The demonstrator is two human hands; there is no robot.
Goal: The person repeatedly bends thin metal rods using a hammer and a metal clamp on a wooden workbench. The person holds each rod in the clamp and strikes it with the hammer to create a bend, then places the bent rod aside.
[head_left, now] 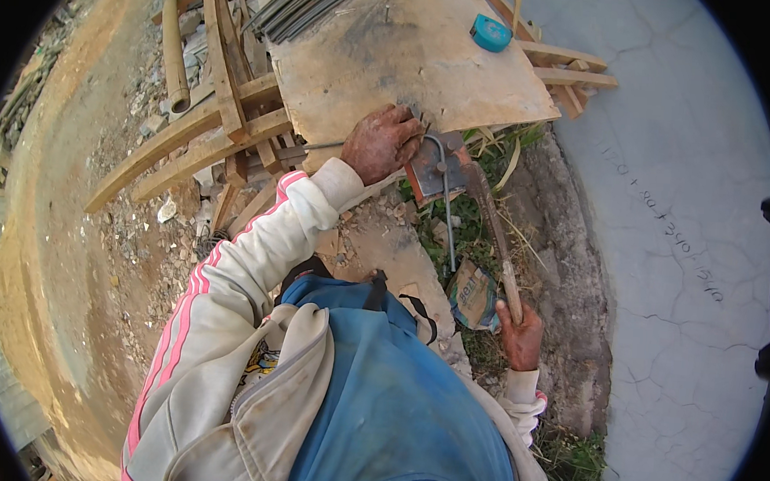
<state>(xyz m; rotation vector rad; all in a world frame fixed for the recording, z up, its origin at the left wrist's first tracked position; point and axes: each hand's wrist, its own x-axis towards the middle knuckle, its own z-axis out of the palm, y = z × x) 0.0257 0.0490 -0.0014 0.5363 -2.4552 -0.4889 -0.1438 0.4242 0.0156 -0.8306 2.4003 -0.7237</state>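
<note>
My left hand [382, 143] is closed over a thin steel rod [449, 220] at the near edge of a wooden board [351, 80]. The rod shows left of the hand, then comes out on its right, where it hooks round and runs down toward me. Beside that bend lies a metal plate [426, 174] with orange-red edges. A long, rusty lever bar [492, 216] reaches from the plate to the lower right, and my right hand [521, 335] is wrapped round its end. My left fingers partly hide the pins near the bend.
A bundle of steel rods [316, 3] and a teal tape measure [491, 34] lie on the board. Timber supports [197, 136] stick out leftward, near a bamboo pole [174, 51]. A crumpled bag [474, 294] lies in weeds, beside a grey wall [692, 259] on the right.
</note>
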